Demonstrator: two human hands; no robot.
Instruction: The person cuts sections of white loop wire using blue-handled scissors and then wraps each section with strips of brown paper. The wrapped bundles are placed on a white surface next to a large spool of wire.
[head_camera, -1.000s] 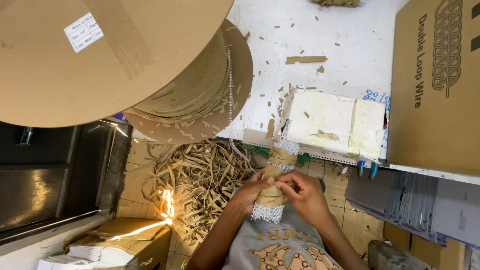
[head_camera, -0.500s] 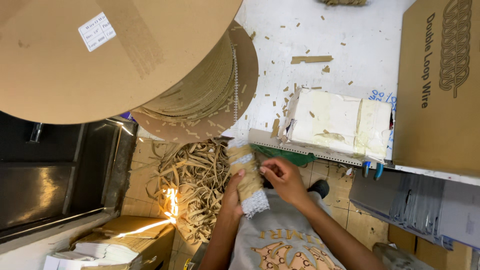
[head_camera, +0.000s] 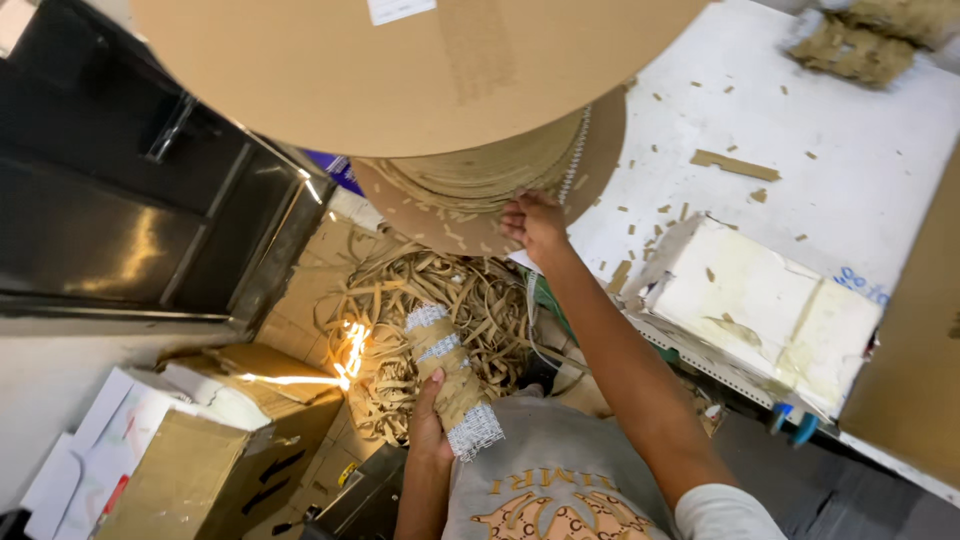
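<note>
Matt brown cardboard spool (head_camera: 420, 70), papery strips (head_camera: 440, 300), smooth white tabletop (head_camera: 850, 150).
</note>
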